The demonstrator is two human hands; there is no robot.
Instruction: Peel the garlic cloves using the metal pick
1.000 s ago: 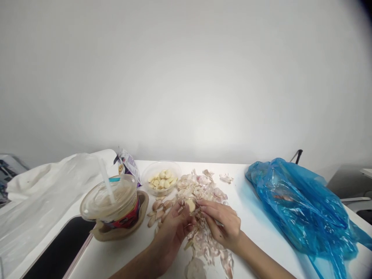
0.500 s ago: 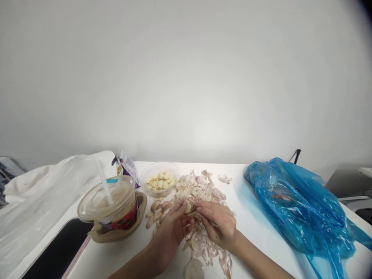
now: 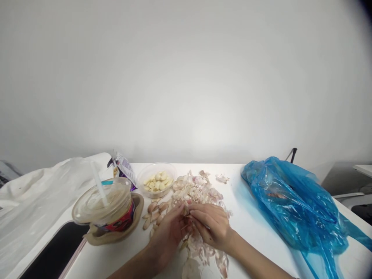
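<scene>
Between my two hands, over the heap of papery skins, is a garlic clove [image 3: 186,209], mostly covered by the fingers. My left hand [image 3: 171,228] grips it between thumb and fingertips from the left. From the right, the fingers of my right hand [image 3: 210,224] are pinched on the clove's skin. Garlic skins [image 3: 197,190] lie behind and below both hands. Several unpeeled cloves [image 3: 154,213] rest just left of my left hand. Behind them stands a clear plastic bowl [image 3: 140,176] with peeled garlic cloves [image 3: 158,181] in it.
A lidded drink cup [image 3: 116,217] with a straw sits in a cardboard holder [image 3: 136,217] at the left, beside a phone [image 3: 55,248]. Farther left lies a clear plastic sheet [image 3: 43,197]. A snack packet [image 3: 124,167] leans behind the cup. A blue plastic bag [image 3: 293,209] fills the right side.
The view has shifted slightly, so things sit a little farther left. My hands have drawn closer together, and the clove shows less between the fingers.
</scene>
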